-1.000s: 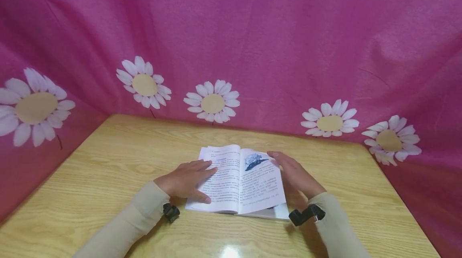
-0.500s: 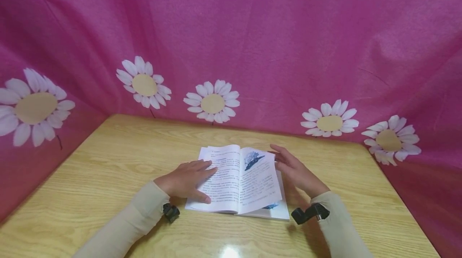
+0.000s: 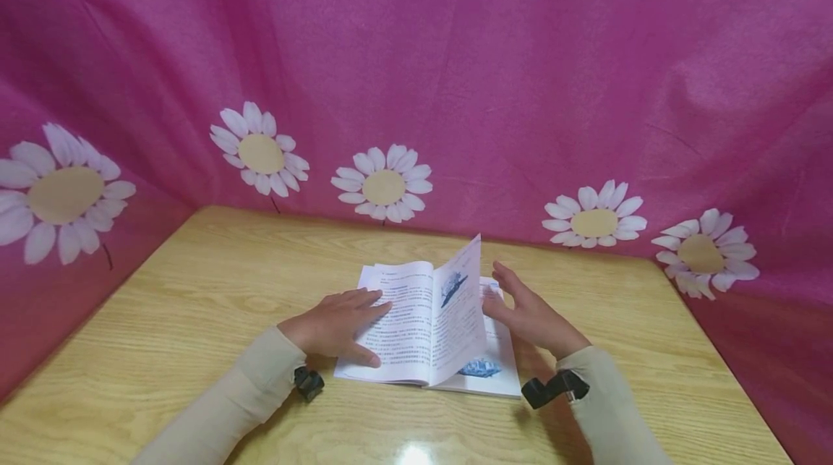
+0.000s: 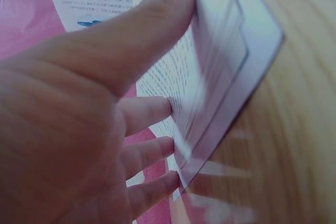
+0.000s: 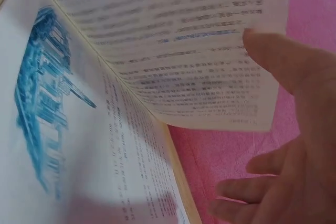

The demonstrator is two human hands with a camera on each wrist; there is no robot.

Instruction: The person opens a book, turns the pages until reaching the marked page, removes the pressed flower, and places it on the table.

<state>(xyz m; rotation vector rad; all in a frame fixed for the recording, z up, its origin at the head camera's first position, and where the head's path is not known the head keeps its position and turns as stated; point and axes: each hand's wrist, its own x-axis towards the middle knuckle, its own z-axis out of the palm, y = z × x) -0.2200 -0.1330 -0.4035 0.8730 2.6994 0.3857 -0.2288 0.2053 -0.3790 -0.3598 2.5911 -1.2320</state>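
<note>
A book [image 3: 406, 335] lies spread on the table, its left pages covered in printed text. My left hand [image 3: 335, 324] rests on that left side with fingers spread. In the left wrist view, its thumb and fingertips lie along the outer part of the pages. One leaf [image 3: 460, 320] stands raised from the spine, slanting up. Just right of it is my right hand [image 3: 536, 317], fingers extended. The right wrist view shows the thumb [image 5: 262, 45] against the leaf's underside, other fingers apart from it. Below, the uncovered right page bears a blue building picture [image 5: 44, 93].
The book lies on a light wood table [image 3: 228, 291]. A pink curtain [image 3: 455, 89] printed with white daisies [image 3: 384, 186] rises along the table's back and sides. Each sleeved wrist carries a small black camera mount [image 3: 556, 387].
The right leaf has risen from lying nearly flat to standing up toward the spine, uncovering the page below. My right thumb has moved left behind it. The left hand has stayed put.
</note>
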